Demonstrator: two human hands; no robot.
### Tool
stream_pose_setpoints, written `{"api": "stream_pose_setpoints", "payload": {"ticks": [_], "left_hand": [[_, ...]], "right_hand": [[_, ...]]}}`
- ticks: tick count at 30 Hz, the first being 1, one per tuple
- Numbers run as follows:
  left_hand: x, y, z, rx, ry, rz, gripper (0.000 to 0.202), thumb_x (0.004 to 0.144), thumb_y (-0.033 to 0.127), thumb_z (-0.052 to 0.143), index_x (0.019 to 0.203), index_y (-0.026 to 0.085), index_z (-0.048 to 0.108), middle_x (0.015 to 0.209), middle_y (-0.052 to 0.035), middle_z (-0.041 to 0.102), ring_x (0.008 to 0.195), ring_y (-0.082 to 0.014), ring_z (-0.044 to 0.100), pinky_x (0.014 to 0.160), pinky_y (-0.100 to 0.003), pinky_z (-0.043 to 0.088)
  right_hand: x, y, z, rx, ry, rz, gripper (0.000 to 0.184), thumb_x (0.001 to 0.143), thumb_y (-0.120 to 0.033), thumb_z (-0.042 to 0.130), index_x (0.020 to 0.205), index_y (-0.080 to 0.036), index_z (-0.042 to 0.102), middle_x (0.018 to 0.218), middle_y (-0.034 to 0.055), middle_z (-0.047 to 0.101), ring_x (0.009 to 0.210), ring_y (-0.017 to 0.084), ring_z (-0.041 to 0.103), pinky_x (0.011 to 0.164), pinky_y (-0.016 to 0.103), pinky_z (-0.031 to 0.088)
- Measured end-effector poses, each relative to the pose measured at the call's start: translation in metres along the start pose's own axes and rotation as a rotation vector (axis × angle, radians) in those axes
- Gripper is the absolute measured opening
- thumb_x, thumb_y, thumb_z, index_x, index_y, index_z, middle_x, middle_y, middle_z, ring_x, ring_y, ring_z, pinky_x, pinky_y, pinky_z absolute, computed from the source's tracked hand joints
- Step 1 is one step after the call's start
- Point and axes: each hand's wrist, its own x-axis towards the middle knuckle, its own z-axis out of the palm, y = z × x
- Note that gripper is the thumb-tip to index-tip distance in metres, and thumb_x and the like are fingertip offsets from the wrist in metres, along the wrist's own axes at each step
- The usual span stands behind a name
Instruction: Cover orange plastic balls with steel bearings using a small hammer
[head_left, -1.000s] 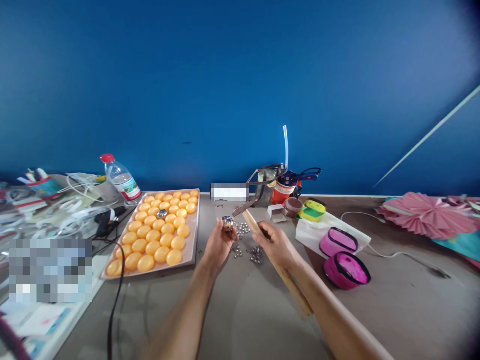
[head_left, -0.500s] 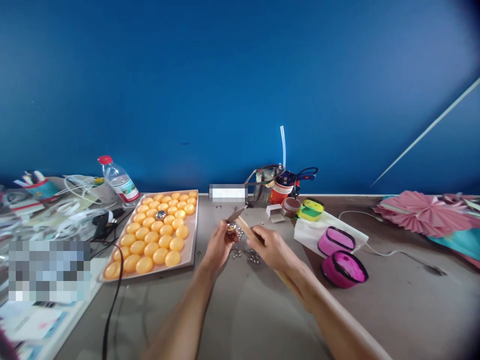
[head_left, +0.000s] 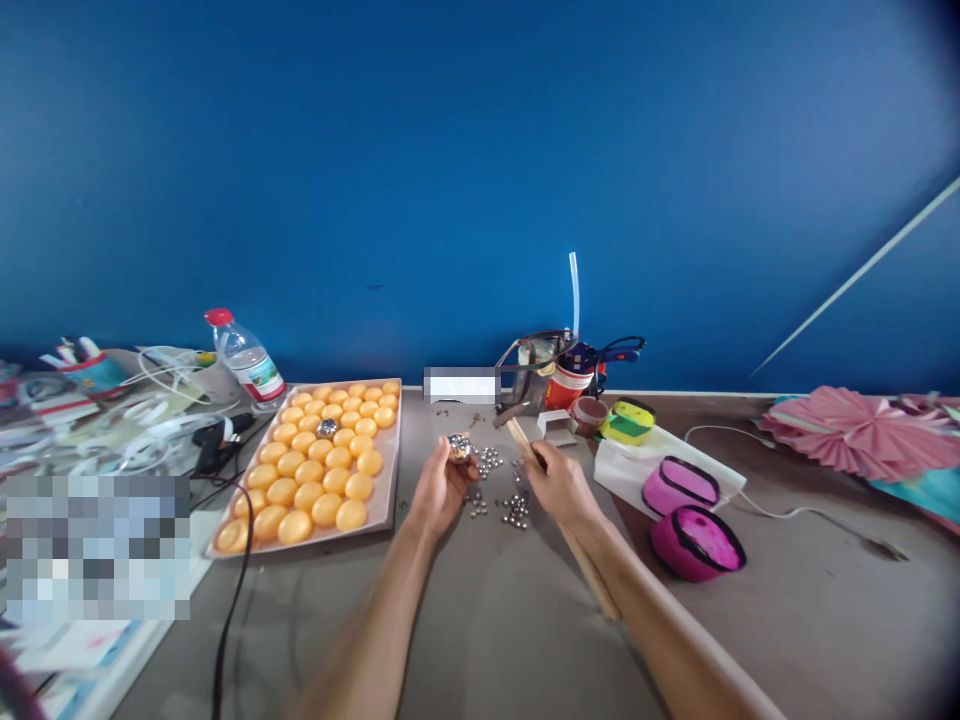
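My left hand (head_left: pixel 442 490) is closed around a small ball (head_left: pixel 459 449) covered in shiny silver beads, held up just above the table. In my right hand (head_left: pixel 562 485) is a long wooden-handled tool (head_left: pixel 523 440); its dark flat tip points away and to the left, apart from the ball, and the handle runs back beneath my forearm. Loose silver beads (head_left: pixel 516 508) lie on the table between my hands. To the left, a shallow tray (head_left: pixel 385 460) holds rows of orange balls (head_left: pixel 308 496), with one silver-beaded ball (head_left: pixel 327 429) among them.
A red-capped bottle (head_left: pixel 247 360), a black cable (head_left: pixel 241 570) and clutter lie left. Behind my right hand stand a jar (head_left: pixel 534 375), an orange-and-white container (head_left: pixel 564 388) and a small white box (head_left: pixel 556 428). Pink black-rimmed pouches (head_left: pixel 697 543) and pink folded paper (head_left: pixel 847 430) sit right.
My right hand has drawn the wooden-handled tool away from the beaded ball, to the right. The left hand keeps the ball, which now shows more of its beaded surface. The view has shifted slightly.
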Motion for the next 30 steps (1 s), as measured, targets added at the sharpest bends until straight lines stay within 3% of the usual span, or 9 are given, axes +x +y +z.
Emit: {"api": "stream_pose_setpoints", "payload": {"ticks": [8, 30], "left_hand": [[0.001, 0.001, -0.001, 0.022, -0.044, -0.01, 0.032, 0.079, 0.041, 0.059, 0.093, 0.013, 0.058, 0.068, -0.0034, 0.061, 0.053, -0.0102, 0.053, 0.055, -0.022, 0.042], [0.001, 0.003, -0.001, 0.023, -0.012, 0.003, 0.032, 0.078, 0.04, 0.058, 0.094, 0.011, 0.057, 0.066, -0.0034, 0.059, 0.051, -0.0103, 0.051, 0.055, -0.024, 0.041]], "right_hand": [[0.003, 0.018, 0.006, -0.283, -0.059, 0.059, 0.015, 0.083, -0.027, 0.047, 0.089, -0.018, 0.057, 0.084, 0.0072, 0.066, 0.073, 0.018, 0.06, 0.062, 0.024, 0.033], [0.012, 0.038, 0.01, -0.229, -0.135, 0.093, 0.021, 0.081, -0.025, 0.048, 0.096, -0.015, 0.061, 0.091, 0.0104, 0.068, 0.083, 0.021, 0.062, 0.067, 0.025, 0.037]]}}
